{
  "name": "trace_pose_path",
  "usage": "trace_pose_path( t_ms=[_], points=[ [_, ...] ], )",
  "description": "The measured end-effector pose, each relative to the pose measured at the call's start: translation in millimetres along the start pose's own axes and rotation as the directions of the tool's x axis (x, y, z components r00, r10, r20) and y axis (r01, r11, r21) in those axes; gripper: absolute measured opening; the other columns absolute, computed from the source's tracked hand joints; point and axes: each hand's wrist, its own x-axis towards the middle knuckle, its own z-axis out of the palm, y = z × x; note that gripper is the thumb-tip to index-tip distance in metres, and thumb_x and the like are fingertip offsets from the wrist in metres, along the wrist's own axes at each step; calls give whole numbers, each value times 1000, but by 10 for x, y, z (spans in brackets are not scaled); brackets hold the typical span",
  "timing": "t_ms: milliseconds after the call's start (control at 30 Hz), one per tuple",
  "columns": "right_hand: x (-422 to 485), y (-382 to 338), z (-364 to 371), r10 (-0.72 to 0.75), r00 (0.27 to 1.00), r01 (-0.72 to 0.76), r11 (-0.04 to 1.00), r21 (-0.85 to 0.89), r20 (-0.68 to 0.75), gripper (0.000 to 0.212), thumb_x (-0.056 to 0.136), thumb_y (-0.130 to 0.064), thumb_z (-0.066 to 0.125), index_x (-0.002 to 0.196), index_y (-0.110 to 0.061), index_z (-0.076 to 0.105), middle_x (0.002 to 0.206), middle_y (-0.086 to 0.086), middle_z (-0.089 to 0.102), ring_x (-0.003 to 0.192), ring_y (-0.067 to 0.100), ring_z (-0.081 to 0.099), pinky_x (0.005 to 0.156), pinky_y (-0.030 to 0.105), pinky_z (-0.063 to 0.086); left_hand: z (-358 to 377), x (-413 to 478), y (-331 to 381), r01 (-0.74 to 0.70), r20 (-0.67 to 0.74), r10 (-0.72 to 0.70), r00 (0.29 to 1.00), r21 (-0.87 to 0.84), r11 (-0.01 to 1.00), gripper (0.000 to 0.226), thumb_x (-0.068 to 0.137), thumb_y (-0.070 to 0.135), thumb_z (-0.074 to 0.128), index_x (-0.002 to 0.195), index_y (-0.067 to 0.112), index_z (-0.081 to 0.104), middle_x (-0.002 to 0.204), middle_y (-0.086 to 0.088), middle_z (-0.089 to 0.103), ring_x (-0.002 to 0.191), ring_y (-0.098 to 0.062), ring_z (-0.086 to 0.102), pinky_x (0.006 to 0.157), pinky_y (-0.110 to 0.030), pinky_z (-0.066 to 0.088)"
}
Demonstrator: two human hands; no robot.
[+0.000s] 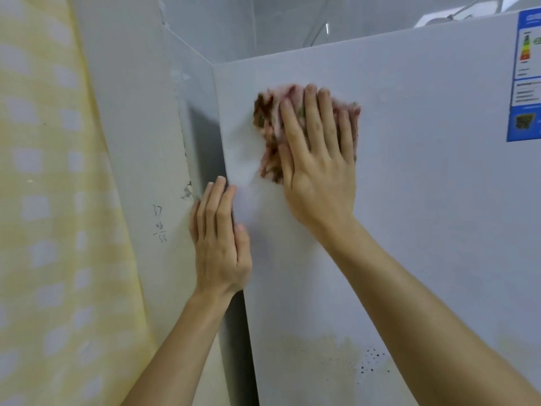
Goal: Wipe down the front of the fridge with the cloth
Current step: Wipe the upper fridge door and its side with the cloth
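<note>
The white fridge front [424,200] fills the right half of the view. A pink and brown cloth [268,118] lies flat against its upper left part. My right hand [316,159] presses the cloth to the door with straight, spread fingers. My left hand [219,238] rests flat on the fridge's left front edge, fingers straight and pointing up, thumb on the door face. Yellowish stains and dark specks [371,361] mark the lower door.
A blue energy label [527,74] is stuck at the door's upper right. A white wall [140,142] with pencilled numbers [159,224] stands close to the fridge's left side. A yellow patterned curtain [44,200] hangs at the far left.
</note>
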Motion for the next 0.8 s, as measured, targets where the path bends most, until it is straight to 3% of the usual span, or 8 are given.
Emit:
trace_pose_path(
  t_ms=[100,233,433,533,667,733,800],
  points=[
    [-631,-129,-71,-111,989,104,991,80,98,56,110,-24,50,162,-16,35,170,11,26,160,27,20,130,49,19,-43,-18,-106,17,-19,-17,1000,-3,1000,54,103,18,34,152,-1,46,163,-14,41,153,-29,36,125,-56,27],
    [-1641,-259,-207,-257,923,236,966,107,286,71,100,-26,63,163,-16,32,173,6,22,161,23,17,132,46,9,-65,-140,-168,10,54,-13,998,48,999,56,103,21,32,154,2,45,165,-13,39,156,-28,33,127,-56,22],
    [-1893,-254,-261,-318,874,299,948,108,368,63,105,-26,48,164,-14,30,174,7,19,161,23,17,132,43,10,-124,-199,-184,3,111,-13,994,94,996,56,105,26,32,156,8,44,168,-10,35,158,-27,28,129,-56,17],
    [-1423,-325,-200,-260,915,232,964,126,307,61,107,-20,44,165,-14,27,174,6,19,161,22,14,132,45,11,-164,-201,-182,13,112,-22,993,81,997,55,105,26,31,156,11,47,168,-9,36,158,-27,27,127,-58,19],
    [-725,-514,-61,-95,971,58,984,169,219,53,112,-26,32,164,-18,29,173,4,21,161,19,14,132,45,13,-213,-154,-156,0,62,-3,998,38,999,55,106,25,28,156,11,46,166,-9,40,158,-29,26,125,-61,22],
    [-693,-586,-42,-51,980,11,979,203,195,52,113,-27,21,164,-17,30,172,6,24,161,20,17,132,44,14,-219,-119,-168,-4,29,3,1000,19,1000,55,106,25,27,156,9,46,165,-11,40,158,-31,27,123,-63,24],
    [-871,-574,-68,-64,977,17,975,221,205,52,113,-26,24,163,-14,30,172,7,24,161,20,17,132,43,12,-194,-133,-169,-14,18,13,1000,20,1000,54,106,24,30,154,7,47,165,-13,40,157,-33,28,122,-64,26]
  ],
)
